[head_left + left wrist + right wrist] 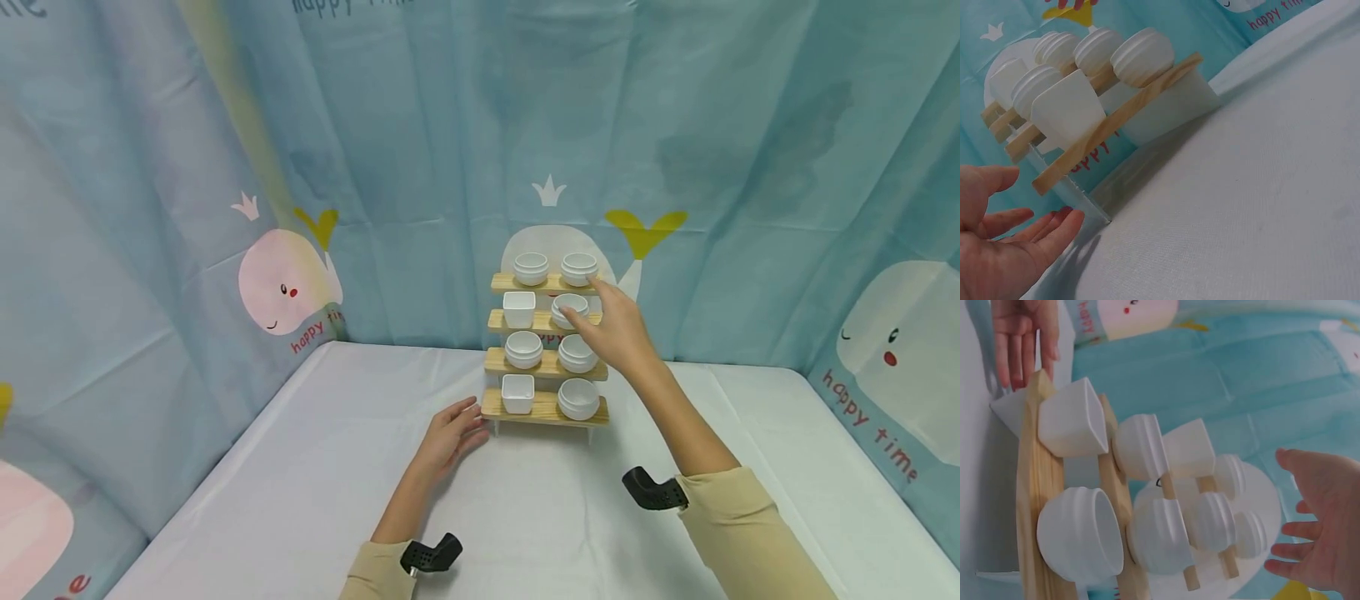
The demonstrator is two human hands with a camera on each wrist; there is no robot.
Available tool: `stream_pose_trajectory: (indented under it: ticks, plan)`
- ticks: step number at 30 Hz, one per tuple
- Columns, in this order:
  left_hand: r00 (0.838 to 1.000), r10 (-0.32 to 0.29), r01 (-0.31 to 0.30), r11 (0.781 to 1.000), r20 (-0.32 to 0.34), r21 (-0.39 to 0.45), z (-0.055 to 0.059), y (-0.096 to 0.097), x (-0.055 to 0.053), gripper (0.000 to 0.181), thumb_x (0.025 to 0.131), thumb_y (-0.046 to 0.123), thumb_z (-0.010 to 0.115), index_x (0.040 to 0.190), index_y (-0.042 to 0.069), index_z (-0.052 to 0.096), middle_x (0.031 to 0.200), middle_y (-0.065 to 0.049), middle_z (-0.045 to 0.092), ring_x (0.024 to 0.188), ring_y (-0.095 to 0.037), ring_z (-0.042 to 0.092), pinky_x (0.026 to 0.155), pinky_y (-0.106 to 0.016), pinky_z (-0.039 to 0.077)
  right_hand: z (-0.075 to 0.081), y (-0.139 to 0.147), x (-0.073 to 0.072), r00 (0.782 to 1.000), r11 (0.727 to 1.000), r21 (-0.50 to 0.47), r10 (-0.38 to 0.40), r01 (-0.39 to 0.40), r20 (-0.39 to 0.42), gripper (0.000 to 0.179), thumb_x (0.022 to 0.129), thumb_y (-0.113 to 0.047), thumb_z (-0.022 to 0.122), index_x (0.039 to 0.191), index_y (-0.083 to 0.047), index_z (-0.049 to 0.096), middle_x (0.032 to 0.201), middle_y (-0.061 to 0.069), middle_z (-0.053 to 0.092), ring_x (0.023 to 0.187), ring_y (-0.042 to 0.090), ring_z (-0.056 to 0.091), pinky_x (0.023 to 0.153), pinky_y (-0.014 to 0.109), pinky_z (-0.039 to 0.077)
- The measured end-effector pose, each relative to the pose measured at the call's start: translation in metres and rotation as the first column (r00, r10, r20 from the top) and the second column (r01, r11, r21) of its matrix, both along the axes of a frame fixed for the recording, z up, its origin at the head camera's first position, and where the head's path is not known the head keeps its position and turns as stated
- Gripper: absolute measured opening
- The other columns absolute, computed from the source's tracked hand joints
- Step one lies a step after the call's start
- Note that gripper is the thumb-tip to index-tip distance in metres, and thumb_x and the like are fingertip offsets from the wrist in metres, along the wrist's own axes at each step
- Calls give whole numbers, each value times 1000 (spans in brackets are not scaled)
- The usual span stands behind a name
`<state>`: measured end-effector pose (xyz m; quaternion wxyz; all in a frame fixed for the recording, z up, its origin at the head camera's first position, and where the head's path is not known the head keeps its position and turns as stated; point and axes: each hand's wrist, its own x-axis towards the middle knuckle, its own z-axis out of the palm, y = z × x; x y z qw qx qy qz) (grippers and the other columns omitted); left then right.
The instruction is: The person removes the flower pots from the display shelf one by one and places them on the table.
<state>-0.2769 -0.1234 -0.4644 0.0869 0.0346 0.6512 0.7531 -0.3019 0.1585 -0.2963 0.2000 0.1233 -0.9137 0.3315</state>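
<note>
A four-step wooden stand [546, 410] with clear side supports holds several white cups in two columns. In the left column, square cups [517, 395] alternate with round ribbed ones [523, 350]; the right column has round bowls [578, 400]. My right hand [618, 329] is beside the upper right of the stand, thumb and fingers spread, overlapping the second-highest bowl [567, 311] in the head view. The right wrist view shows that hand [1322, 519] apart from the cups. Beside the lowest step's left end is my left hand [1019, 240], fingers extended near the clear support [1088, 200].
The stand rests on a table with a white cloth [315, 492]. Close behind hangs a blue curtain [420, 167] with whale prints, which also runs along both sides. A black wrist camera [654, 490] sits at each sleeve cuff.
</note>
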Motion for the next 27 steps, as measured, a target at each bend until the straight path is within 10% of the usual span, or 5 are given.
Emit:
stream_pose_trajectory:
  ticks: [27]
  plan:
    - [998,16,-23,990,53,137,-3,11,-1,49,114,11,49,153,-18,38,133,-23,58,110,-18,63,105,-32,59,19,-28,-41,998,992,-126,25,-19,49,65,106,-29,67,156,5,44,154,29,52,137,47,54,114,57,50]
